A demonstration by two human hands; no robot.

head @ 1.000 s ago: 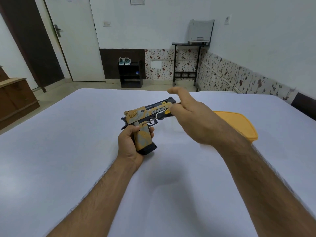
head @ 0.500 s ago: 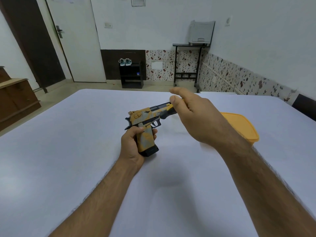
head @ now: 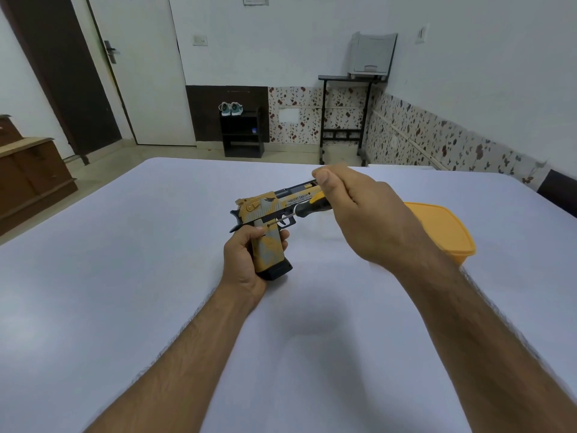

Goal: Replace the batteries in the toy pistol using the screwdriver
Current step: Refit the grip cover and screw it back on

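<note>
My right hand (head: 359, 214) is curled round the screwdriver (head: 307, 207), with my thumb up on top; I hold it by its black and yellow handle, and its thin metal rod points down and to the left, away from my hand; the tip sits on the side of the toy pistol (head: 271, 220), right at the top of the grip, where I think a little screw is, though it is too small for me to see.

My left hand (head: 246, 260) is wrapped round the grip of the toy pistol from the left side and holds it up off the desk (head: 125, 276); the barrel points away from me and to the right, so it runs almost the same way as the screwdriver and sits just behind it; the black bottom of the grip points down at me.

I think I am at the start of the job, at the step of undoing the screw; no cover is off yet and I see no batteries; the rod has to stay straight in line with the screw, so my left hand must keep the toy pistol from tipping while my right hand twists; if it tips, the tip may slip off.

An orange box lid (head: 443, 226) lies on the desk behind my right hand.
</note>
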